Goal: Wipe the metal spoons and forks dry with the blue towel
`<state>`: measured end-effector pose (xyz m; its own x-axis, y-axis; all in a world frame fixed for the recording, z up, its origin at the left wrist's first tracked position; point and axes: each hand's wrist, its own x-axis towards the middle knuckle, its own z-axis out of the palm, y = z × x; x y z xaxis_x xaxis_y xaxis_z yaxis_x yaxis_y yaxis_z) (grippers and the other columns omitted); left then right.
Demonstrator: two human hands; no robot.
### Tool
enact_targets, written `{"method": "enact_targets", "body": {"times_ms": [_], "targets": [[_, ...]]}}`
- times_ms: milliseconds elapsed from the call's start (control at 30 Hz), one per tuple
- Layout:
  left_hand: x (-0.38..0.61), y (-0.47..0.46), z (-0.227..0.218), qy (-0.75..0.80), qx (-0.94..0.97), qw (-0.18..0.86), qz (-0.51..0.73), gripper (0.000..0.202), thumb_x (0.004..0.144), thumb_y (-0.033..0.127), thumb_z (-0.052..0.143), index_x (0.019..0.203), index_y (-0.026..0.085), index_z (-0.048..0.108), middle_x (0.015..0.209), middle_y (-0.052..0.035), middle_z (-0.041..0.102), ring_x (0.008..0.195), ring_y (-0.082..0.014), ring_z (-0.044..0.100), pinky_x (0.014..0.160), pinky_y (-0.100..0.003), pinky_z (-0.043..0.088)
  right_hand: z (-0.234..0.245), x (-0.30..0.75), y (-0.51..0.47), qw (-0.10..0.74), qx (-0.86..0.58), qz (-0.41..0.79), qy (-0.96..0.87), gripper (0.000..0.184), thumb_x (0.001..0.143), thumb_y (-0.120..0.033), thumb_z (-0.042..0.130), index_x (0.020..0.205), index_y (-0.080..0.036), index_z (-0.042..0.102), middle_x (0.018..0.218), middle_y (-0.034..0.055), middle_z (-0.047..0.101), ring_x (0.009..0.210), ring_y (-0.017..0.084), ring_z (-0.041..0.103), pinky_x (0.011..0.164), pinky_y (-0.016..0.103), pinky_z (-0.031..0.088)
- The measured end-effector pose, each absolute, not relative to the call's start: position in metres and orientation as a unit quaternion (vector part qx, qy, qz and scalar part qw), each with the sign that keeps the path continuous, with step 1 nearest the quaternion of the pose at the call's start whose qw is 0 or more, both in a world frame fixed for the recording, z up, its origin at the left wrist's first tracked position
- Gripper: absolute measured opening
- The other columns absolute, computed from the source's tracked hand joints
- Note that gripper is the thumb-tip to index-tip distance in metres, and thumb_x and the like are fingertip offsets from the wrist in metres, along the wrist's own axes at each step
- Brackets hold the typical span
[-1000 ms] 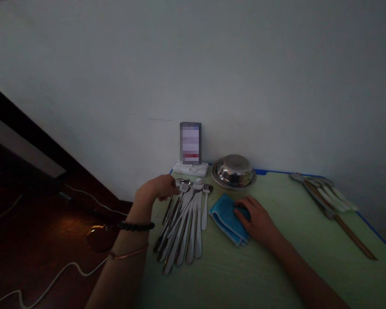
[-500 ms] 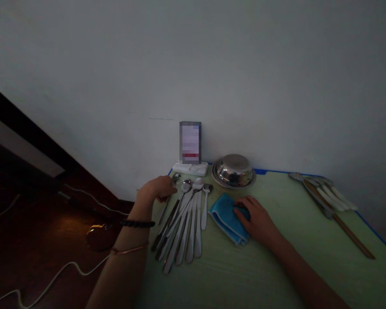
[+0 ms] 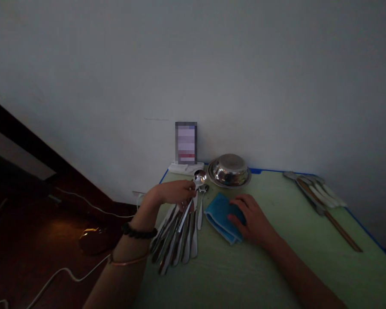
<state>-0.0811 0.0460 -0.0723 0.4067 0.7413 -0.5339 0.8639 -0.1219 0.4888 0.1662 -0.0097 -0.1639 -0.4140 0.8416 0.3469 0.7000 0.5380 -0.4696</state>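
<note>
My left hand is closed on a metal spoon near its bowl and holds it just above a fanned pile of several spoons on the pale green table. A dark bead bracelet and a thin band sit on that wrist. My right hand lies with fingers bent on a folded blue cloth to the right of the pile.
An upturned steel bowl stands by the white wall, beside a small upright card on a white base. More utensils and chopsticks lie at the table's right edge. Left of the table, cables cross a dark floor.
My left hand has moved right from the pile's left side, closed on one spoon and raised it. The right hand stays on the cloth. The view has shifted slightly.
</note>
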Motion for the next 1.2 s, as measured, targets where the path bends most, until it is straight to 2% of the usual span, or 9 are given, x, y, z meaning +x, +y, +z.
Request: {"method": "enact_targets", "body": {"times_ms": [133,300,433,567,733,833,967,1133,1200], "targets": [[-0.071,0.042,-0.071,0.515,0.767,0.375,-0.078,0.022,0.085,0.03,0.033,0.092,0.015,0.048,0.078,-0.0062,0.066,0.058,-0.0145,0.063,0.049,-0.022,0.046,-0.157,0.155,-0.022,0.218,-0.405,0.116,-0.881,0.051,0.071,-0.05,0.059,0.109,-0.018,0.055,0.106,0.012,0.055,0.097,0.028,0.048,0.088,0.045,0.038],[-0.06,0.034,-0.059,0.483,0.803,0.345,-0.054,0.021,0.085,0.033,0.035,0.086,0.017,0.048,0.068,-0.0016,0.064,0.055,-0.0135,0.059,0.054,-0.023,0.044,-0.153,0.155,-0.019,0.195,-0.449,0.148,-0.859,0.025,0.079,-0.027,0.051,0.098,-0.014,0.059,0.097,0.0113,0.06,0.094,0.025,0.052,0.087,0.04,0.039],[-0.05,0.019,-0.04,0.453,0.833,0.318,-0.015,0.018,0.085,0.032,0.036,0.081,0.019,0.047,0.067,0.0,0.063,0.062,-0.0131,0.058,0.064,-0.024,0.043,-0.13,0.181,-0.013,0.194,-0.452,0.181,-0.852,0.019,0.082,-0.028,0.047,0.09,-0.017,0.061,0.083,0.0043,0.064,0.075,0.017,0.058,0.07,0.029,0.045],[-0.044,0.012,-0.02,0.419,0.853,0.309,0.032,0.019,0.089,0.031,0.03,0.081,0.02,0.042,0.059,0.0029,0.06,0.065,-0.0114,0.057,0.072,-0.022,0.041,-0.085,0.212,-0.006,0.194,-0.457,0.206,-0.843,0.025,0.086,-0.028,0.04,0.082,-0.019,0.063,0.067,-0.0012,0.062,0.059,0.012,0.055,0.054,0.022,0.041],[-0.037,0.012,-0.001,0.427,0.843,0.322,0.061,0.02,0.089,0.031,0.029,0.082,0.019,0.042,0.05,0.0056,0.052,0.048,-0.01,0.052,0.057,-0.022,0.041,-0.021,0.233,-0.001,0.219,-0.483,0.257,-0.808,0.018,0.08,-0.025,0.047,0.084,-0.02,0.064,0.069,-0.0012,0.061,0.06,0.013,0.054,0.052,0.023,0.038],[-0.034,0.007,0.004,0.429,0.831,0.338,0.105,0.024,0.091,0.034,0.026,0.086,0.018,0.042,0.048,0.0071,0.047,0.042,-0.0092,0.046,0.05,-0.022,0.038,-0.005,0.236,-0.002,0.279,-0.515,0.28,-0.76,0.016,0.08,-0.027,0.046,0.077,-0.019,0.06,0.065,-0.002,0.055,0.058,0.012,0.05,0.05,0.022,0.037],[-0.036,0.003,0.005,0.415,0.836,0.334,0.129,0.025,0.091,0.034,0.027,0.085,0.017,0.045,0.049,0.0074,0.045,0.043,-0.0082,0.043,0.052,-0.021,0.038,-0.007,0.237,0.004,0.398,-0.585,0.283,-0.648,0.015,0.079,-0.031,0.048,0.071,-0.02,0.055,0.055,-0.0046,0.045,0.049,0.01,0.042,0.043,0.021,0.032],[-0.033,0.012,0.006,0.423,0.848,0.28,0.154,0.024,0.091,0.03,0.031,0.089,0.017,0.05,0.054,0.006,0.045,0.049,-0.0091,0.043,0.05,-0.021,0.034,-0.002,0.229,0.001,0.581,-0.564,0.266,-0.522,0.013,0.076,-0.037,0.055,0.079,-0.024,0.055,0.053,-0.0056,0.045,0.044,0.01,0.04,0.038,0.021,0.031],[-0.027,0.015,0.005,0.412,0.857,0.257,0.174,0.024,0.091,0.029,0.031,0.091,0.017,0.052,0.06,0.0046,0.047,0.054,-0.0096,0.045,0.052,-0.021,0.034,0.004,0.219,-0.008,0.606,-0.543,0.245,-0.527,0.012,0.078,-0.037,0.055,0.079,-0.025,0.056,0.054,-0.0049,0.048,0.044,0.01,0.042,0.037,0.02,0.031]]}}
